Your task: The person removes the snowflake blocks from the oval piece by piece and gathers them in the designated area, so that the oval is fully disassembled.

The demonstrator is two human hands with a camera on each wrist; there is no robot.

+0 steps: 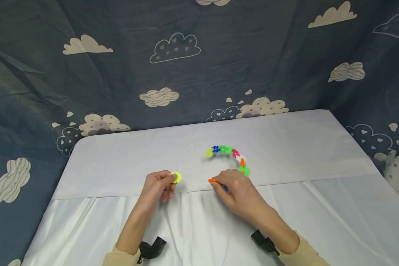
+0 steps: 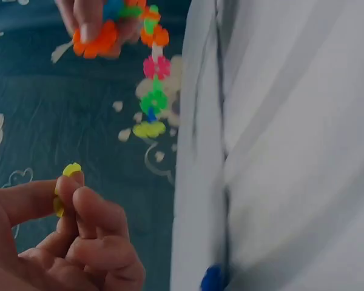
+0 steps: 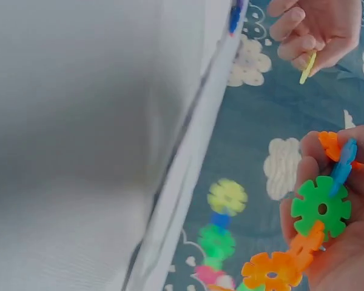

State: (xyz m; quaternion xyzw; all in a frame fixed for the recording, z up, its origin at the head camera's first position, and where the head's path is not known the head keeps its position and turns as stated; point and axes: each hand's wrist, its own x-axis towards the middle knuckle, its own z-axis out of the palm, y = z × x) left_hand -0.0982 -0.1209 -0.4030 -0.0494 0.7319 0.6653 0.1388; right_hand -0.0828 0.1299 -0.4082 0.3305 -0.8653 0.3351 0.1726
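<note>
My left hand [image 1: 154, 188] pinches a yellow flower-shaped interlocking disc [image 1: 177, 177] between thumb and forefinger. To its right, my right hand [image 1: 242, 194] holds the end of a chain of joined discs. An orange disc [image 2: 97, 40] pokes out at the fingertips, and a blue disc [image 3: 344, 167] and a green disc [image 3: 321, 207] lie against the fingers in the right wrist view. Beyond the hand the chain curves round through orange, white, pink, green and blue pieces to a yellow end disc [image 1: 209, 152]. A gap separates the held yellow disc from the orange one.
The white cloth-covered table [image 1: 119, 162] has a raised seam or fold running across it. Partly behind the left hand, a blue piece [image 2: 212, 279] shows at the table in the left wrist view. A dark curtain [image 1: 219, 66] with cloud prints hangs behind.
</note>
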